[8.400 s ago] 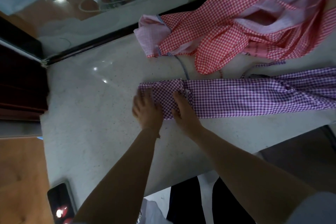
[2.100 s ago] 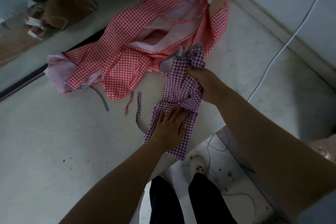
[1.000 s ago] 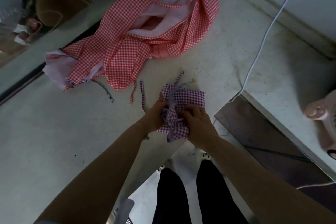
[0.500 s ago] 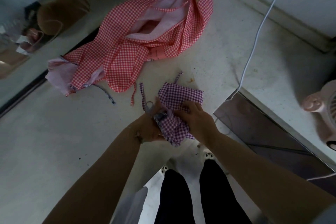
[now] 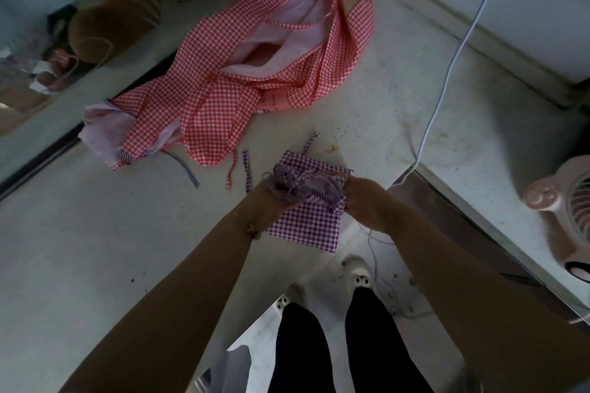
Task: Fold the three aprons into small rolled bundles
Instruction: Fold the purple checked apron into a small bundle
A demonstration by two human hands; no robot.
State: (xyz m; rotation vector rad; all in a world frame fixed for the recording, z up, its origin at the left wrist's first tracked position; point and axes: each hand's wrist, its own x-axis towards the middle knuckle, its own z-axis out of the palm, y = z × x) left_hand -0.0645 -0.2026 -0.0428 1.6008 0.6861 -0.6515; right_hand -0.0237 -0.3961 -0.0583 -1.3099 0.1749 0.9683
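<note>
Hands: left [image 5: 271, 201], right [image 5: 364, 201] both grip purple apron [image 5: 306, 220] | between them, counter edge

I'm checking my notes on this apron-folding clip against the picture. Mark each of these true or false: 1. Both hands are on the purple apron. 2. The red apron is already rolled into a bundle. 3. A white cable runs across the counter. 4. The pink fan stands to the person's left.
1. True: the left hand and right hand both grip the purple apron, folded small at the counter edge.
2. False: the red apron lies loose and spread out behind it.
3. True: a white cable crosses the counter on the right.
4. False: the pink fan is at the right edge.
</note>
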